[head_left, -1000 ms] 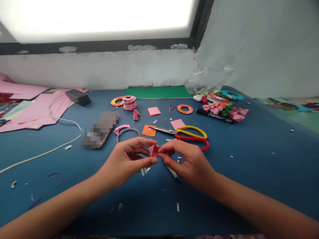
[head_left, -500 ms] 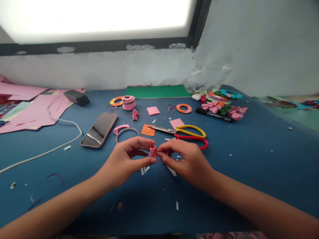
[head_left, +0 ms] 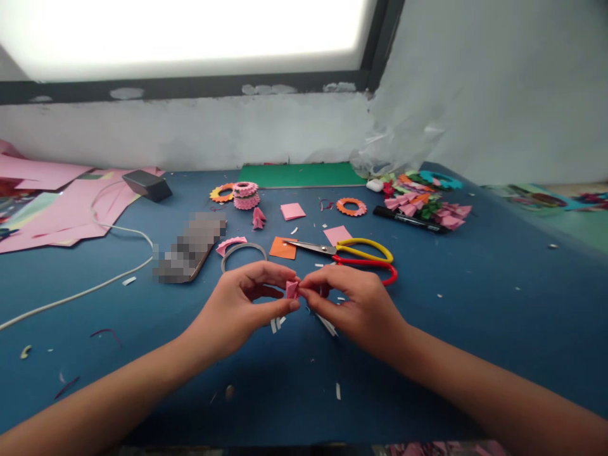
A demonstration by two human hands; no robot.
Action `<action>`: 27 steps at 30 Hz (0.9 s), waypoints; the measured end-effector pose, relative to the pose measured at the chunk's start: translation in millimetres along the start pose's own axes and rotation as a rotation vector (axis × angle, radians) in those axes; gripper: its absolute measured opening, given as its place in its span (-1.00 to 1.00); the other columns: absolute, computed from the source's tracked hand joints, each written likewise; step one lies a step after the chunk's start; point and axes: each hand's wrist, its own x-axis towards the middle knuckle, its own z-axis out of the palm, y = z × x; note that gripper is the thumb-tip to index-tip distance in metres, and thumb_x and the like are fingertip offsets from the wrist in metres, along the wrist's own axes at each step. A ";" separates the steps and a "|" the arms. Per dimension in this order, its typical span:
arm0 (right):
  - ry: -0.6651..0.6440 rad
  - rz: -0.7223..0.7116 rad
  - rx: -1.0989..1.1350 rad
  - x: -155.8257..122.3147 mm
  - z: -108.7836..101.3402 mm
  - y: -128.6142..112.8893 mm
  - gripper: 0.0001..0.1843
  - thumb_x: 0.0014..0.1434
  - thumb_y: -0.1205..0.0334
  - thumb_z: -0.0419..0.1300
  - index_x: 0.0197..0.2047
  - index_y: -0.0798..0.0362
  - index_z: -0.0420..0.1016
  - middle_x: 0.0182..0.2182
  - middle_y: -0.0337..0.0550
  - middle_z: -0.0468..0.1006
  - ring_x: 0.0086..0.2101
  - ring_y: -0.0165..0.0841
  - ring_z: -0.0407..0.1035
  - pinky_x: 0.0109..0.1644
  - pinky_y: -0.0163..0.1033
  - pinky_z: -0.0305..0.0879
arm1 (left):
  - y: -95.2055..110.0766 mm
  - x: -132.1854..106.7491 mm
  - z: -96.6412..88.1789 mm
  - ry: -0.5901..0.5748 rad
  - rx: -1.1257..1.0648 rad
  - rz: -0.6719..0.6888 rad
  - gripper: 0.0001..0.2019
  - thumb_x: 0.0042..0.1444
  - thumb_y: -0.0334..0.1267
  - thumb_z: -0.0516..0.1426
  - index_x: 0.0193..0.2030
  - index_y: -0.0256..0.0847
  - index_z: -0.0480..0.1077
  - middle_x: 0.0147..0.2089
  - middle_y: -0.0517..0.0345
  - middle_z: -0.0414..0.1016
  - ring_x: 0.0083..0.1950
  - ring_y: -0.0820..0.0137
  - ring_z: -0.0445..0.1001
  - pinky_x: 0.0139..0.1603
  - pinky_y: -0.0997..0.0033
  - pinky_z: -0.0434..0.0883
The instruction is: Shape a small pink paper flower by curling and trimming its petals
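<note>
Just this side of the scissors [head_left: 338,258], my left hand [head_left: 242,301] and right hand [head_left: 356,304] pinch folded pink paper [head_left: 291,291]; I'd judge shaping underway, next calling for light pressure.

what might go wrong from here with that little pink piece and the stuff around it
1. The small folded pink paper sits between the fingertips of the left hand and right hand; a hard squeeze could crush its folds.
2. The scissors lie just beyond the hands, tip over the orange paper square; a forward nudge might shift both.
</note>
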 end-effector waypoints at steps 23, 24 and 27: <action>0.099 0.011 -0.077 2.1 -3.2 1.3 -0.91 0.12 0.28 0.23 -0.30 0.06 0.57 -0.45 -0.23 0.59 -0.47 -0.43 0.42 -0.37 -0.34 0.28 | 0.7 -5.2 11.6 0.087 -0.045 0.066 -0.80 -0.11 -0.38 0.33 -0.31 -0.23 0.46 -0.27 0.19 0.60 -0.19 0.42 0.56 -0.18 0.52 0.52; 0.081 -0.006 -0.072 2.1 -3.2 1.4 -0.90 0.13 0.28 0.22 -0.31 0.07 0.57 -0.45 -0.23 0.59 -0.46 -0.44 0.41 -0.37 -0.35 0.27 | 1.1 -5.2 11.5 0.083 -0.048 0.066 -0.80 -0.11 -0.38 0.33 -0.31 -0.23 0.46 -0.27 0.19 0.61 -0.19 0.43 0.56 -0.17 0.54 0.52; 0.053 -0.027 -0.066 2.1 -2.4 0.5 -0.90 0.14 0.30 0.19 -0.33 0.09 0.55 -0.46 -0.23 0.57 -0.47 -0.46 0.40 -0.38 -0.36 0.24 | 1.5 -4.8 9.8 0.064 -0.061 0.049 -0.80 -0.11 -0.37 0.33 -0.31 -0.23 0.47 -0.27 0.20 0.61 -0.19 0.44 0.55 -0.18 0.55 0.51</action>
